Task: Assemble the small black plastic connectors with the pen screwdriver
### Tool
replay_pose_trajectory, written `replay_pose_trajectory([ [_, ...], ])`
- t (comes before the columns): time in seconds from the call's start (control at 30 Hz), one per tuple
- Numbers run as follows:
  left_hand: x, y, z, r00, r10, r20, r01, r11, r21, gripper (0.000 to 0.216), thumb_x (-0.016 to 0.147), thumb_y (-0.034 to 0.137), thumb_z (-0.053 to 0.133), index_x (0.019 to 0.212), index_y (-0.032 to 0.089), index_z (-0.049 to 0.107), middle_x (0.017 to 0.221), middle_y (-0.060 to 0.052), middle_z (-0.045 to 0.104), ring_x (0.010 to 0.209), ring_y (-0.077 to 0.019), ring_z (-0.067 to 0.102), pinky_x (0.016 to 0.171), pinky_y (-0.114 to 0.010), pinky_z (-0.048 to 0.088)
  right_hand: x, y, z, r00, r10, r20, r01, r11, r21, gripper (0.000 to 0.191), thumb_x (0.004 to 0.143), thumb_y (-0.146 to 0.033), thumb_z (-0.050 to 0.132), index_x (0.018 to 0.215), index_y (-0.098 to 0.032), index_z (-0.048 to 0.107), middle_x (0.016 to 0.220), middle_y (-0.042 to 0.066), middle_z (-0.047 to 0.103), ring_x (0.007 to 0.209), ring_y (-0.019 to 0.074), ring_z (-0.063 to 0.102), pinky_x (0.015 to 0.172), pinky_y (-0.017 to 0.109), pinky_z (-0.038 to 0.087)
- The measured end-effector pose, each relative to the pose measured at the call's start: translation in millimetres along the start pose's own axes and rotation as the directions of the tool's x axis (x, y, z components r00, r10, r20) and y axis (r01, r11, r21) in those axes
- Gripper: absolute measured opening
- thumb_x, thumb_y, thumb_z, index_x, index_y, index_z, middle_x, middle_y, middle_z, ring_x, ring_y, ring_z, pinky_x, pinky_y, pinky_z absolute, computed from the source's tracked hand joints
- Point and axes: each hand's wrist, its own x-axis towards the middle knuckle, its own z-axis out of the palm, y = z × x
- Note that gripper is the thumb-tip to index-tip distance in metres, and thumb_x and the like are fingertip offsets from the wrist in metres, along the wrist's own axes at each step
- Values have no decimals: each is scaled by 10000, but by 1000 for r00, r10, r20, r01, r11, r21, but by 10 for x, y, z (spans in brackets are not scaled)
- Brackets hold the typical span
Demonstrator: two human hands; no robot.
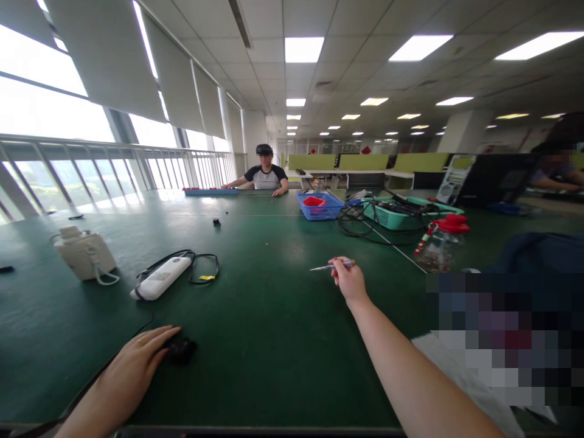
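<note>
My right hand (349, 280) is raised over the middle of the green table (255, 365). Its fingers pinch a slim silver pen-like tool (325, 267), whose thin pointed tip faces left; I cannot tell whether it is a pen or a small screwdriver. Near the front edge on the left, my left hand (132, 368) lies palm down with its fingers stretched out. A small dark object (181, 350) sits right beside its fingertips and thumb, too dark to name. A black cord runs along under the left wrist.
A white device with a black strap (164, 277) and a beige container (86, 252) stand left. Blue (319, 210) and teal (392, 216) baskets with cables, and a red-lidded jar (442, 243), stand right. A person (266, 173) sits at the far end.
</note>
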Motion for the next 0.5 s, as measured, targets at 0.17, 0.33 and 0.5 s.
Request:
replay_pose_trajectory([
  [0.17, 30, 191, -189, 989, -98, -112, 98, 995, -5, 488, 895, 388, 422, 1307, 215, 617, 1198, -96, 708, 1067, -282, 676, 924, -428, 565, -20, -28, -4, 1000, 16, 7, -17, 1000, 10, 326, 843, -489, 545, 775, -188, 650, 560, -12, 559, 453, 124, 470, 434, 247, 358],
  [0.33, -62, 398, -307, 987, 154, -55, -158, 984, -80, 450, 926, 293, 418, 1346, 340, 573, 1364, -20, 603, 1217, -235, 589, 1035, -370, 500, -2, -9, 8, 1000, 13, 0, -13, 1000, 21, 318, 845, -476, 541, 791, -185, 656, 556, -16, 554, 450, 123, 472, 433, 247, 352],
  [0.5, -65, 481, -327, 955, 285, 77, -282, 958, -56, 479, 907, 229, 460, 1345, 390, 571, 1355, 6, 615, 1191, -220, 608, 1038, -332, 500, 21, 25, 17, 1000, 3, -13, -3, 1000, 28, 320, 837, -479, 551, 782, -182, 658, 546, -14, 554, 438, 121, 466, 420, 246, 338],
])
